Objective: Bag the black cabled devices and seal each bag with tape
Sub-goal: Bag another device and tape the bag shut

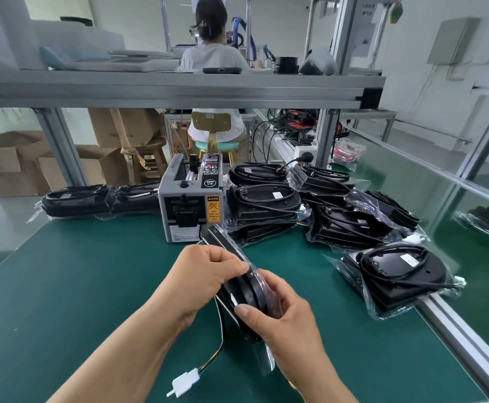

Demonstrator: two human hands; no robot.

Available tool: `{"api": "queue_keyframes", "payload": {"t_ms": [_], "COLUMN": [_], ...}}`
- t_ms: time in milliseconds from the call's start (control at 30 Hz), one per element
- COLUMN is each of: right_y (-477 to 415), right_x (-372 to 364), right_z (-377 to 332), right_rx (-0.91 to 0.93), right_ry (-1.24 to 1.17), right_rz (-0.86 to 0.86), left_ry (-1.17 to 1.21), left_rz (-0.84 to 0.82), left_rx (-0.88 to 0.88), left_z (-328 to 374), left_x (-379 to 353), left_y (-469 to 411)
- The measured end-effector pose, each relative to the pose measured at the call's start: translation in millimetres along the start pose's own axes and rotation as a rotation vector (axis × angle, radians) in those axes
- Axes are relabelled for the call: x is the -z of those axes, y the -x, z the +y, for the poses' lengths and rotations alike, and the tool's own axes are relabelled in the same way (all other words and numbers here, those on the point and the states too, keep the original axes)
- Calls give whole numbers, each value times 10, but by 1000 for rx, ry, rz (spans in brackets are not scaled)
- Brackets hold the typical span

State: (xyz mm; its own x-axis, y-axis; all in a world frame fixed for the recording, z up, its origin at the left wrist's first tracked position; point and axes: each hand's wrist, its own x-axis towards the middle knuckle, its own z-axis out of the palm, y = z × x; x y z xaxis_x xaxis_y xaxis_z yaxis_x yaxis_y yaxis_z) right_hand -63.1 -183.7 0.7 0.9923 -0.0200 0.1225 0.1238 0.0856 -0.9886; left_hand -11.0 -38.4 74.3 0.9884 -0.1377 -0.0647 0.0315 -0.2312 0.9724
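Over the green mat (92, 286), the left hand (205, 274) and right hand (281, 315) both gripped a black cabled device (246, 289) half inside a clear bag (266, 359); its dangling white connector (183, 381) might snag the opening.

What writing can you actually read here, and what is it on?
"CAUTION": orange sticker on the tape dispenser.
"SEMI": round button on the dispenser.
Too small or blurred: the sticker's small print, labels on the devices, print on the cardboard box, wall notice.
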Motion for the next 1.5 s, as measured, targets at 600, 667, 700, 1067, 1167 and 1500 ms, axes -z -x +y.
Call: {"api": "queue_keyframes", "payload": {"t_ms": [600,667,700,1067,1167,1500], "right_y": [-4,-6,-7,10,12,-9], "right_x": [-10,-9,-7,5,-8,59], "right_z": [5,3,5,3,-18,-106], "right_rx": [-12,-6,-4,-28,-31,-114], "right_ry": [-39,-40,-41,-44,-29,89], "right_rz": [-3,0,0,15,14,-9], "left_ry": [-176,-192,-203,-223,-54,94], "left_rz": [126,173,199,145,68,71], "left_rx": [-58,-73,-81,-62,-42,16], "left_z": [-98,-134,-151,-227,-256,-291], "left_x": [-67,-90,-105,-94,7,-25], "left_y": [-32,-48,-56,-30,-82,-125]}}
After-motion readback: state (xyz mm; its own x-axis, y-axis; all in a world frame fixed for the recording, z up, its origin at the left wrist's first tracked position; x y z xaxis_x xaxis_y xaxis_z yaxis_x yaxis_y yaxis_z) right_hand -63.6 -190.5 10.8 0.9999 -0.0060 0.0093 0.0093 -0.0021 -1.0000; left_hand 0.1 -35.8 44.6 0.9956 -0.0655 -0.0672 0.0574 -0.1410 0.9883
